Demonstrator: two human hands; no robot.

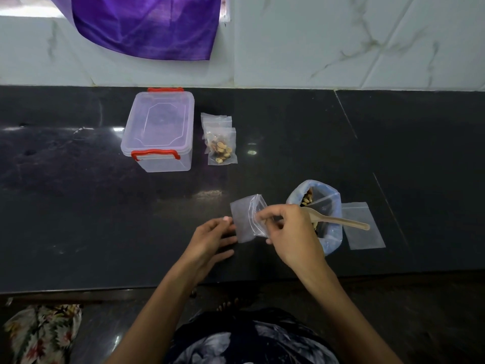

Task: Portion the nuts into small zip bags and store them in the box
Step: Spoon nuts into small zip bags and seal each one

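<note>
An empty small zip bag (245, 222) is held just above the dark counter (105, 206), its mouth pulled open toward the right. My left hand (210, 240) pinches its left edge. My right hand (288, 232) pinches the bag's mouth at the right. Behind my right hand stands a larger clear bag of nuts (325, 206) with a wooden spoon (343, 222) resting in it. A clear plastic box (158, 130) with red latches sits closed at the back left. Beside it lie filled zip bags of nuts (220, 148).
Another empty zip bag (363, 225) lies flat to the right of the nut bag. A purple cloth (147, 24) hangs on the tiled wall behind. The counter's front edge runs just below my forearms.
</note>
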